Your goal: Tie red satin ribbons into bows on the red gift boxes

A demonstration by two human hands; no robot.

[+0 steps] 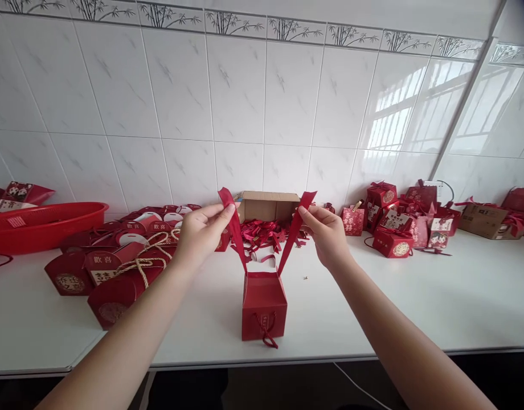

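Note:
A small red gift box (264, 316) stands upright on the white table, close to its front edge. From its top, a red ribbon (291, 242) rises in two ends that spread into a V. My left hand (206, 230) pinches the left end between thumb and fingers, above and left of the box. The other end is pinched the same way by my right hand (326, 233), above and right of it. A dark red cord handle (266, 330) hangs down the box's front face.
Behind the box, a cardboard carton (268, 206) lies open with red ribbons (262, 233) spilling out. Several red gift boxes (69, 273) with gold cord stand left, near a red plastic basin (44, 228). More red boxes (394, 239) are piled at right. A tiled wall (236, 91) bounds the table.

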